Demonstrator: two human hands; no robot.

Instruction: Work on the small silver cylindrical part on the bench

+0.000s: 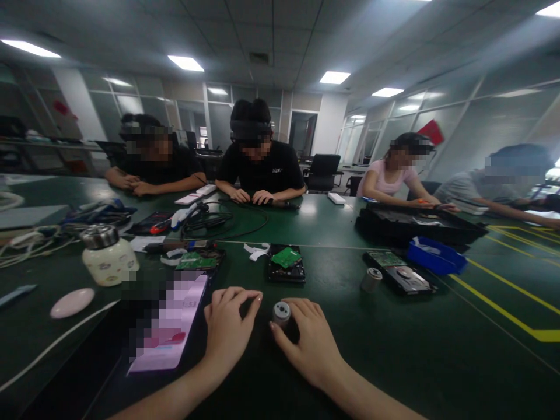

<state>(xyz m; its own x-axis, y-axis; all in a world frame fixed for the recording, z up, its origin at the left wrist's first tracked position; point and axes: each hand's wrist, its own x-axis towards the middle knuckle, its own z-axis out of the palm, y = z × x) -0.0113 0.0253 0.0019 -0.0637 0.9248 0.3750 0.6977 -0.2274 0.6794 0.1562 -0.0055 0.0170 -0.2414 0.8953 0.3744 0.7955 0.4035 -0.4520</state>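
Observation:
My right hand [312, 338] curls its thumb and fingers around a small cylindrical motor [281, 312], which stands upright on the green table [394, 361]. Its grey top face, with dark openings, points up. Just to the left of it, my left hand [230, 324] has thumb and index fingertips pinched together; whatever may be between them is too small to make out. Beyond my hands lies a hard drive [286, 273] with a green circuit board [286, 256] on top. A second motor [371, 280] stands to the right, near another hard drive [411, 278].
A phone [175, 326] with a lit screen lies left of my left hand. Farther left are a cream bottle [109, 259] and a pink oval object [72, 303]. A blue bin [437, 259] and a black tray [415, 224] stand at right. Several people sit across the table.

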